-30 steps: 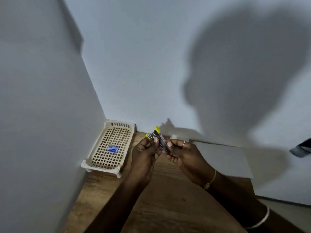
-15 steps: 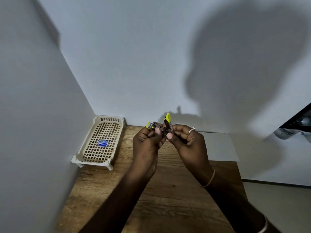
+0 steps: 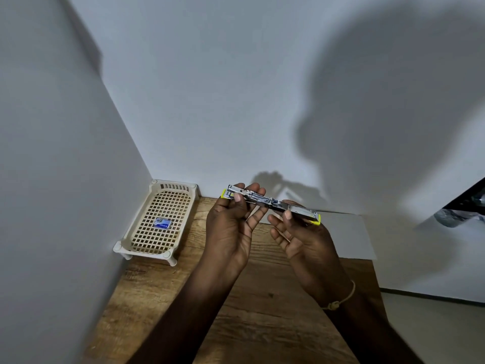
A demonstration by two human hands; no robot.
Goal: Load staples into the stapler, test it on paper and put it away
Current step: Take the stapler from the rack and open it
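A small metal stapler (image 3: 270,201) with yellow plastic ends is swung fully apart into one long flat line, held in the air above the table. My left hand (image 3: 232,227) pinches its left half between thumb and fingers. My right hand (image 3: 301,233) holds its right half, thumb on top. A little blue box of staples (image 3: 162,223) lies in the cream lattice basket (image 3: 147,248) at the left wall. A white sheet of paper (image 3: 346,232) lies on the table behind my right hand.
The wooden table (image 3: 249,311) sits in a corner, with white walls close at the left and the back. A dark object (image 3: 464,208) juts in at the right edge. My right wrist wears a thin cord bracelet (image 3: 338,300).
The stapler was folded at an angle between my hands; now it is spread out flat, and my hands have moved apart along it.
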